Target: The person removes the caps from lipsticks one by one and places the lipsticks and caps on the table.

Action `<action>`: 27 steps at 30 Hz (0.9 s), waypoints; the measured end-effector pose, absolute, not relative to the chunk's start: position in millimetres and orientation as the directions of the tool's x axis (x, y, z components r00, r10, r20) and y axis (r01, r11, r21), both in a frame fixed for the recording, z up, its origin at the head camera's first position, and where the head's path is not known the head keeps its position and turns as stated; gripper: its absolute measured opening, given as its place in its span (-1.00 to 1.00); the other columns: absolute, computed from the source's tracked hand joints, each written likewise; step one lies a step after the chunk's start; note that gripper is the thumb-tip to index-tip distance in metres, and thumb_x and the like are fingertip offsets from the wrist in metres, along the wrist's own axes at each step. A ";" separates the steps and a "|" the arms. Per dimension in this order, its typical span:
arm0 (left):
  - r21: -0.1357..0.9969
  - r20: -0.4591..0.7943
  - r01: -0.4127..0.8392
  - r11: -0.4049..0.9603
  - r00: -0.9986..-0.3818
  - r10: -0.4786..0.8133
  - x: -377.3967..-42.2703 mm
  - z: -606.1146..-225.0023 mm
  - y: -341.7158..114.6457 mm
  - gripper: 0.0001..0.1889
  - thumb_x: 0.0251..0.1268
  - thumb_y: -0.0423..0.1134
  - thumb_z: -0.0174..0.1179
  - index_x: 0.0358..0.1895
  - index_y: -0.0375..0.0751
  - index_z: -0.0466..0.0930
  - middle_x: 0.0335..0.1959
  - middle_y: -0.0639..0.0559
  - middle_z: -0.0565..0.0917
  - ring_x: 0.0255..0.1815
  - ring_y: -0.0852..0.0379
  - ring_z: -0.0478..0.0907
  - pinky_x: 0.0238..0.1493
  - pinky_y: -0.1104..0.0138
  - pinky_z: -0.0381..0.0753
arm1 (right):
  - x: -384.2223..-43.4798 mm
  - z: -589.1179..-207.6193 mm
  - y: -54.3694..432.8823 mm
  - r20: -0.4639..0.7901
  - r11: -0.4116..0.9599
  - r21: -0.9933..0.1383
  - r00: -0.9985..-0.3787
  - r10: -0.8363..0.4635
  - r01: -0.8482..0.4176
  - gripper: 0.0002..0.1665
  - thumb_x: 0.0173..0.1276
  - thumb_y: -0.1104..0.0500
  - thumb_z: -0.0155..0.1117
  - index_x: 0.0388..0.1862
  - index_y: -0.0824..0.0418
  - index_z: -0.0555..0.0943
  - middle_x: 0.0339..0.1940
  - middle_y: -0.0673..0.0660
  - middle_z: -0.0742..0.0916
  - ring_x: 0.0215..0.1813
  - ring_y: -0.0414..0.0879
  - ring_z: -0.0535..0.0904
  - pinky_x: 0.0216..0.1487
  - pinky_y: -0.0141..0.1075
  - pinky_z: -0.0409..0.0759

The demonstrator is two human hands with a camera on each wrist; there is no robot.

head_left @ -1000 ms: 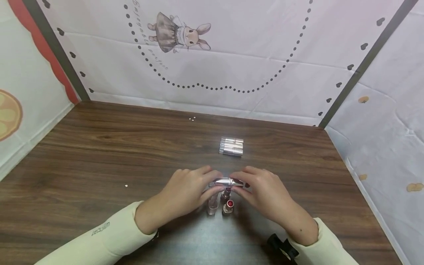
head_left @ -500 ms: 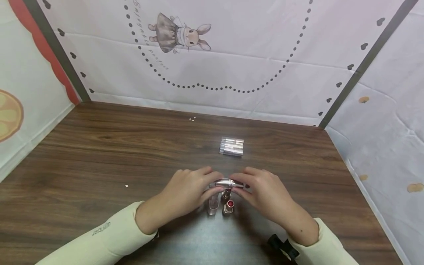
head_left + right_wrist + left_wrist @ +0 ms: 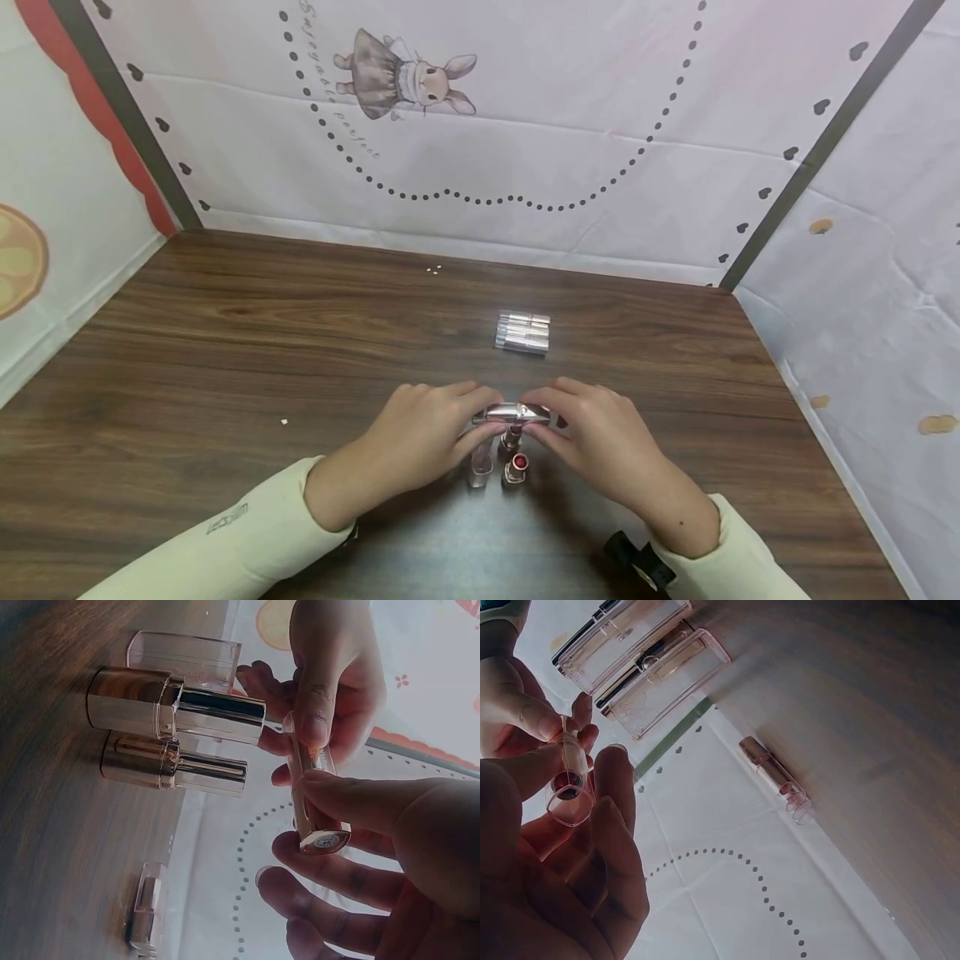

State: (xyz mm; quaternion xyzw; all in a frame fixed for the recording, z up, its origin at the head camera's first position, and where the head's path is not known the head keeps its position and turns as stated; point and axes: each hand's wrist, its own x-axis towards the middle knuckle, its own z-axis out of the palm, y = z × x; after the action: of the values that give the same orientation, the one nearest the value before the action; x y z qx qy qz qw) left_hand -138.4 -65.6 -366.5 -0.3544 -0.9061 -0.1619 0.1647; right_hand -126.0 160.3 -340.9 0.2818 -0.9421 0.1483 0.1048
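Note:
Both hands hold one lipstick (image 3: 512,413) level above the table, end to end between them. My left hand (image 3: 420,429) pinches its clear cap end with thumb and fingers. My right hand (image 3: 603,429) pinches the shiny gold base, whose round label shows in the right wrist view. A dark red bullet (image 3: 567,784) shows through the clear cap in the left wrist view. Just below the hands, two uncapped gold lipsticks stand upright, a red one (image 3: 516,471) and a darker one (image 3: 511,437). Beside them on the left stands a clear cap (image 3: 481,471).
Farther back, several capped lipsticks (image 3: 522,332) lie side by side on the wooden table (image 3: 300,333). Small white bits (image 3: 434,269) lie near the back edge, and another white scrap (image 3: 284,422) lies at the left. Printed cloth walls (image 3: 525,125) enclose the back and sides.

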 end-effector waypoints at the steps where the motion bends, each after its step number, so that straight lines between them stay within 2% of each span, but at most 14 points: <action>1: 0.175 0.415 0.694 0.699 -0.695 0.587 -138.3 -366.5 -65.6 -0.73 0.39 0.10 0.20 -0.02 0.10 0.67 -0.37 0.24 0.68 -0.64 0.32 0.44 -0.67 0.41 0.29 | -125.9 -341.0 160.1 0.281 0.799 -0.220 -0.821 -0.497 -0.559 -0.67 0.23 0.02 0.50 -0.02 0.00 0.74 -0.28 -0.13 0.74 -0.46 -0.36 0.46 -0.44 -0.45 0.41; 7: 0.162 0.422 0.683 0.713 -0.701 0.575 -138.0 -367.2 -65.8 -0.74 0.38 0.12 0.21 -0.05 0.11 0.67 -0.44 0.27 0.64 -0.66 0.32 0.42 -0.67 0.39 0.30 | -125.6 -341.7 158.8 0.280 0.810 -0.228 -0.833 -0.477 -0.541 -0.68 0.24 0.02 0.50 -0.03 0.01 0.74 -0.26 -0.11 0.75 -0.50 -0.36 0.42 -0.49 -0.47 0.36; 16: 0.179 0.415 0.685 0.706 -0.703 0.577 -137.6 -367.3 -66.0 -0.74 0.38 0.11 0.21 -0.04 0.10 0.68 -0.42 0.25 0.66 -0.66 0.33 0.41 -0.68 0.43 0.25 | -126.5 -341.2 159.9 0.272 0.791 -0.244 -0.823 -0.500 -0.561 -0.69 0.25 0.03 0.49 -0.02 0.00 0.74 -0.29 -0.12 0.74 -0.48 -0.39 0.46 -0.46 -0.47 0.40; 27: 0.175 0.430 0.691 0.701 -0.694 0.577 -136.8 -368.2 -65.4 -0.73 0.31 0.09 0.29 -0.07 0.06 0.69 -0.38 0.24 0.70 -0.72 0.40 0.25 -0.73 0.51 0.13 | -125.9 -343.2 157.2 0.287 0.780 -0.192 -0.794 -0.536 -0.596 -0.68 0.21 0.05 0.52 -0.05 0.03 0.74 -0.30 -0.14 0.73 -0.45 -0.38 0.49 -0.37 -0.40 0.45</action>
State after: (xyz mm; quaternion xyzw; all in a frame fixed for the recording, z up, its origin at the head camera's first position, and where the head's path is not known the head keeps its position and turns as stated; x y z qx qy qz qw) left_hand -136.8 -65.4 -368.2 -0.3501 -0.9057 -0.1641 0.1740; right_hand -125.9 157.2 -343.2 0.3022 -0.9370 0.1376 0.1088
